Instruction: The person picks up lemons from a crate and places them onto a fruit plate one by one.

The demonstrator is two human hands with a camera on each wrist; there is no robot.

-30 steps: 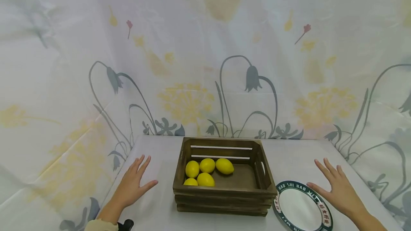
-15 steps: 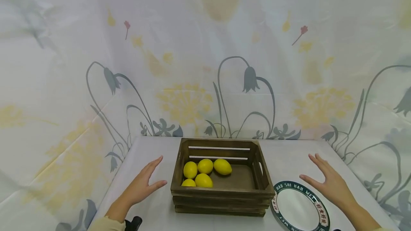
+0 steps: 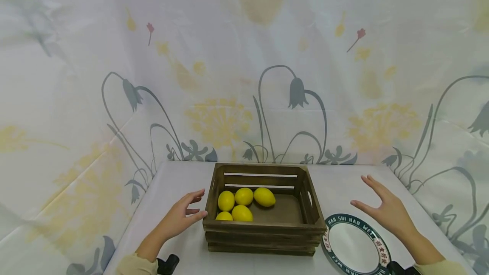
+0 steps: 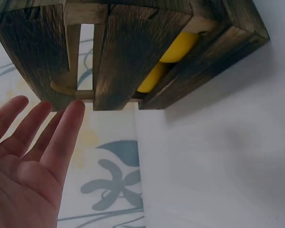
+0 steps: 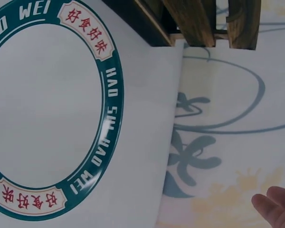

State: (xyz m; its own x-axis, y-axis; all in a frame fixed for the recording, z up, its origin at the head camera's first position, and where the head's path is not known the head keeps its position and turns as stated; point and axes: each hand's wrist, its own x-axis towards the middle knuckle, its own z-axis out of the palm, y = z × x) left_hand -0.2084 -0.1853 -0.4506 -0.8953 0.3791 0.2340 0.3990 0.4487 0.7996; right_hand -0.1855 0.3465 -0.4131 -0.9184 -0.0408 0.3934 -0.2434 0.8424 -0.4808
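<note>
Yellow lemons [image 3: 242,213] lie in a crate [image 3: 263,239] seemingly not yet gripped, left hand [image 3: 176,219] at its side, right hand [image 3: 392,212] near the plate [image 3: 357,223], both empty, fingers loosely parted.

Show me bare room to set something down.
Bare: the crate floor right of the lemons, the plate, and the table behind it, between crate and right hand. Crowded: the crate's left half, with lemons, and outside it, by the left hand.
</note>
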